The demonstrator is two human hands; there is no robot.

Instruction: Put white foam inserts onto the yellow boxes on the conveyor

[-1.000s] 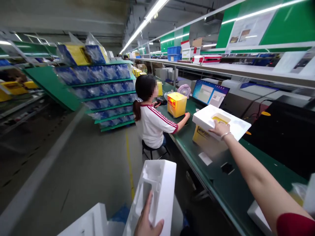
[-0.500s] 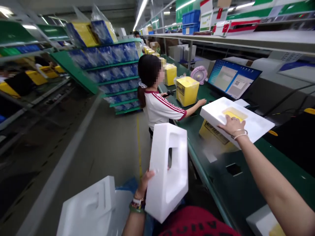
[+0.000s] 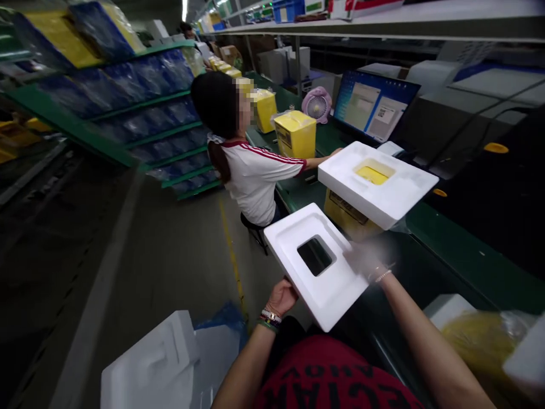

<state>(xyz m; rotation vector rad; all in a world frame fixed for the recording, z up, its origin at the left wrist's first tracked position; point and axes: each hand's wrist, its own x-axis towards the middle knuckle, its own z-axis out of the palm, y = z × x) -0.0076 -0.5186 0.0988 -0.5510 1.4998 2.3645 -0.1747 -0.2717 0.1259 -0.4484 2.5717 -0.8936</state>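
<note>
A white foam packing insert (image 3: 336,292) with a square hole is tilted in front of me, its recessed side facing up. My left hand (image 3: 283,297) is closed on its lower left edge. At the right edge, my right hand (image 3: 368,258) is smeared by motion, so whether its fingers grip the foam cannot be made out. Just beyond, another foam insert (image 3: 400,184) sits over a yellow box (image 3: 344,218) on the green bench, and yellow shows through its opening.
A co-worker (image 3: 251,176) sits at the bench ahead, near another yellow box (image 3: 296,136). A monitor (image 3: 374,108) and pink fan (image 3: 317,105) stand behind. More foam (image 3: 149,363) is at lower left. A bagged yellow item (image 3: 481,341) lies at lower right.
My left hand has turned the held foam flatter and moved it right, toward the bench. My right hand has left the foam on the yellow box and come to the held insert's edge.
</note>
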